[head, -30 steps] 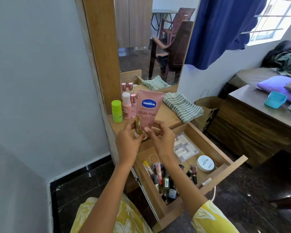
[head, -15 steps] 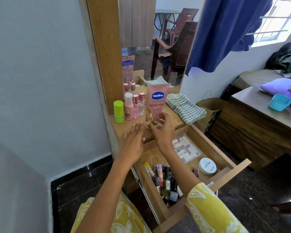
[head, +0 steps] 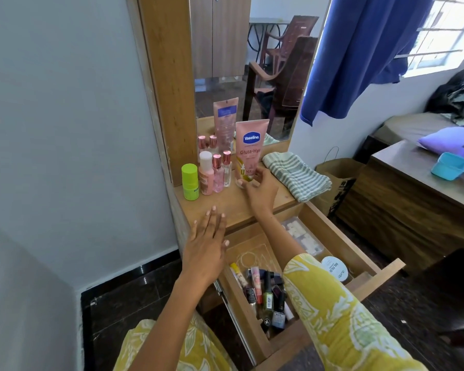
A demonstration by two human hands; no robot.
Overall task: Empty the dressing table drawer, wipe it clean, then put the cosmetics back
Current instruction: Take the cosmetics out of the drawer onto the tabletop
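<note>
Head view, nearest first: the open drawer [head: 332, 236] juts toward the camera, and its near left corner holds a jumble of nail polish bottles [head: 268, 298] and lip tubes, with a white round jar [head: 334, 267] at the near right and a clear packet of white pieces [head: 303, 236] farther back. Over the drawer's left edge the left hand [head: 206, 247] hovers flat, fingers straight and together, holding nothing. Farther on, the right hand [head: 261, 187] reaches onto the tabletop [head: 225, 204], its fingers curled round the base of the upright pink Vaseline tube [head: 249, 148], which stands cap-down by the mirror. Left of the tube stand small pink bottles [head: 214, 172] and a green roll-on [head: 190, 182]. A folded striped cloth [head: 295, 175] lies to its right.
</note>
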